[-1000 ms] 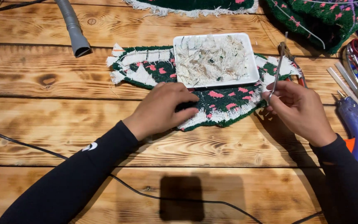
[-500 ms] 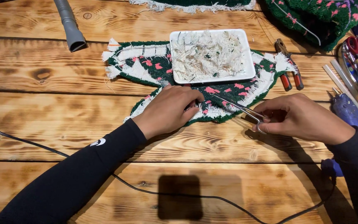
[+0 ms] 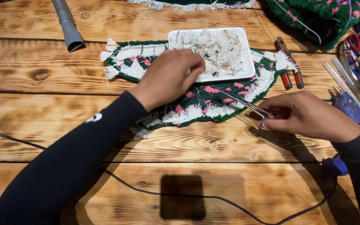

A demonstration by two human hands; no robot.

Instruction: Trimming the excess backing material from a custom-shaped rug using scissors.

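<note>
While the right hand keeps pinching the scissors, the left hand, fingers bunched, has risen to the tray.

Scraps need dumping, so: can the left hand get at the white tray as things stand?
Probably yes. The left hand already hovers over the near left corner of the white tray, with nothing between them; the right hand and its scissors stay off to the side.

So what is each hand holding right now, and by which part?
The right hand holds thin metal scissors by the handle loops. The left hand hovers over the white tray; whether it pinches scraps cannot be told.
</note>
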